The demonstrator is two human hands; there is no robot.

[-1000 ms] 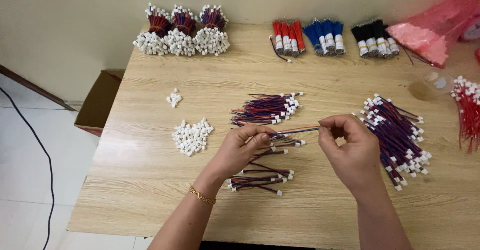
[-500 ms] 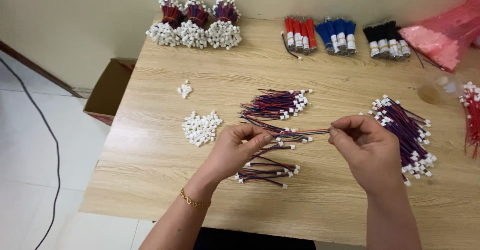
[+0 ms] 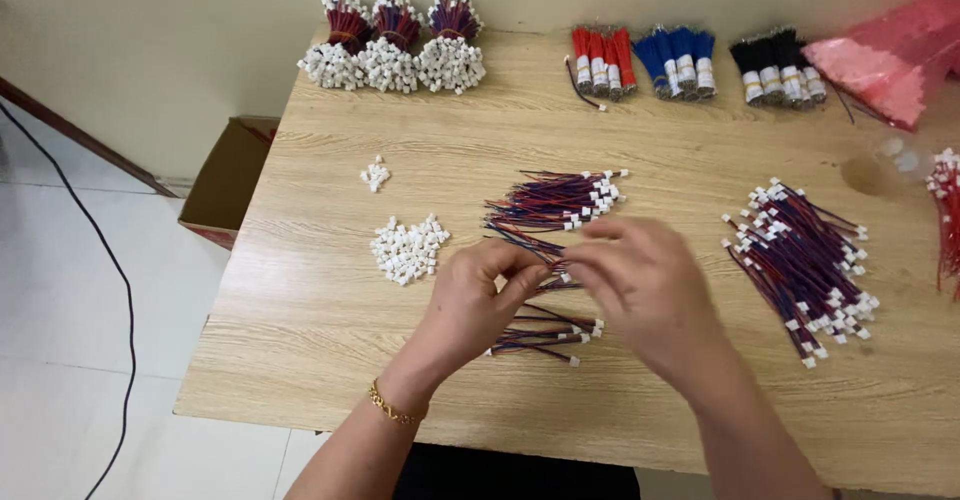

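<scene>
Meeting at the centre of the frame, a thin red-and-blue wire lead (image 3: 545,265) is pinched by the left hand (image 3: 475,300); whether anything is held in the blurred right hand's (image 3: 640,290) grip cannot be told. A heap of small white plastic connectors (image 3: 407,248) lies left on the wooden tabletop (image 3: 700,140).

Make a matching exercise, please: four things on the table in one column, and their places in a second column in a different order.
Things:
1. loose white plugs
2. black wire bundles
3. big harness pile
4. carton

Places:
A. on the floor, left of the table
B. right of the right hand
C. left of the left hand
D. far edge, beside the blue bundles

Pairs: 1-C, 2-D, 3-B, 4-A
</scene>
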